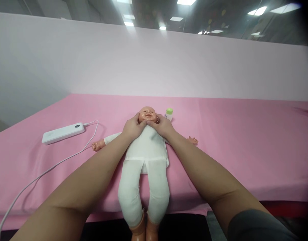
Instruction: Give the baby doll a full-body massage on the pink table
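Note:
A baby doll (147, 144) with a white cloth body lies on its back, its head toward the far side and its feet hanging past the table's front edge. My left hand (134, 128) is wrapped round the left side of the doll's neck and shoulder, just under the head. On the other side my right hand (164, 126) holds it the same way. Both thumbs come together at the front of the neck, below the chin. Most of my other fingers are hidden behind the doll. Its two arms stretch out sideways beneath my forearms.
A pink cloth (231, 140) covers the table. On the left lies a white power bank (63, 133) with a white cable (61, 162) running to the near left. A small bottle with a green cap (169, 113) stands beyond my right hand. Behind rises a pale wall panel (154, 63).

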A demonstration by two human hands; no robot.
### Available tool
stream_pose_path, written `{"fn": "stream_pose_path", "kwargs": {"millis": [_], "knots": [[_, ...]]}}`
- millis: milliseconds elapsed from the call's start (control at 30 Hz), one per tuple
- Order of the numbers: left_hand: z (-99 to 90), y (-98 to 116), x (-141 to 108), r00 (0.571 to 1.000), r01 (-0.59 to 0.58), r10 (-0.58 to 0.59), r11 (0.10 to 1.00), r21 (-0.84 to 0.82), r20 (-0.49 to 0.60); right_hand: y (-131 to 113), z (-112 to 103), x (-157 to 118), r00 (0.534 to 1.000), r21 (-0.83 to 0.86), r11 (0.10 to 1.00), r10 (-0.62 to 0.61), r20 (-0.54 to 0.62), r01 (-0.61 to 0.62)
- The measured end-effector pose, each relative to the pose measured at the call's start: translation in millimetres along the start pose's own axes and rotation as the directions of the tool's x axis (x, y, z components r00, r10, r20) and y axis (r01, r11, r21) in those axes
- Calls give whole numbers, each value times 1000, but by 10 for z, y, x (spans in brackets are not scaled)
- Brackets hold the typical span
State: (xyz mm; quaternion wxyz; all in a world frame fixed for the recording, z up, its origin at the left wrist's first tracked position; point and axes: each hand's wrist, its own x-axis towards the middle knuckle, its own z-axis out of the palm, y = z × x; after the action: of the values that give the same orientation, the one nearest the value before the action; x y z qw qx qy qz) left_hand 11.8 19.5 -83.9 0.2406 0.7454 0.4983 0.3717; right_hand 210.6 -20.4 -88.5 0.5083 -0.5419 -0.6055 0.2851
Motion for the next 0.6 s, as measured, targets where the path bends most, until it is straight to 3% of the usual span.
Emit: {"fn": "stream_pose_path", "kwargs": {"millis": [200,600], "knots": [[-1,-29,11,999,-34,34,999,27,3,5,-23,19,998,-30,999,-38,50,40],[-46,54,-30,998,47,-51,995,85,37,30,-93,33,988,-67,992,-94,126,103]]}}
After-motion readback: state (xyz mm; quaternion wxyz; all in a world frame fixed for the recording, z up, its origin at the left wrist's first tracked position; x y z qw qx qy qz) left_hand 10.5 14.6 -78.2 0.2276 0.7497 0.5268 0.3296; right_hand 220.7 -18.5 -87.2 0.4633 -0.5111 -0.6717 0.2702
